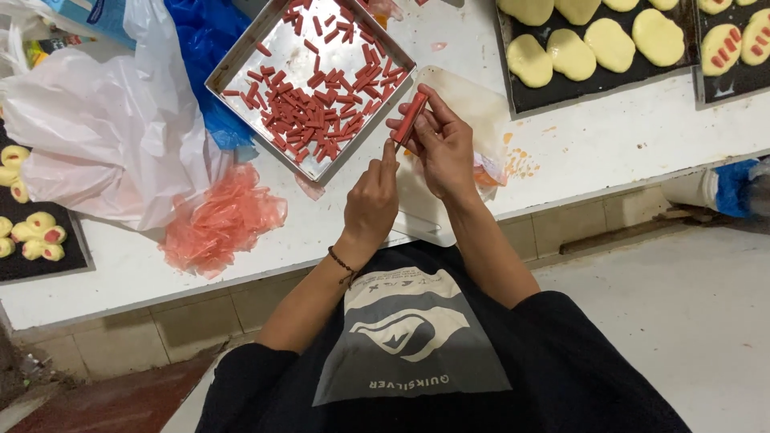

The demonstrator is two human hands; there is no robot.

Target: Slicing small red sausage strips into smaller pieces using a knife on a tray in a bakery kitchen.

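From the head camera, looking down: the right hand (443,143) holds a red sausage (409,119) between its fingers, a little above the white cutting board (473,100). The sausage tilts up toward 1 o'clock. The left hand (373,196) is curled shut just beside it, at about 7 o'clock from the sausage, and its fingertips touch the sausage's low end. I cannot tell if a small knife or a bit of skin is pinched in that hand.

At 10 o'clock from the hands sits a metal tray (233,64) full of short red sausage pieces (309,108). At 8 o'clock a heap of thin pink casings (220,220) lies on the white counter (577,152). At 2 o'clock, dark trays (597,80) hold pale dough pieces (609,44).

It looks like the sausage is being peeled or made ready for cutting. The next move likely needs a firm hold with the right hand and a careful, gentle pull or slice at the low end.
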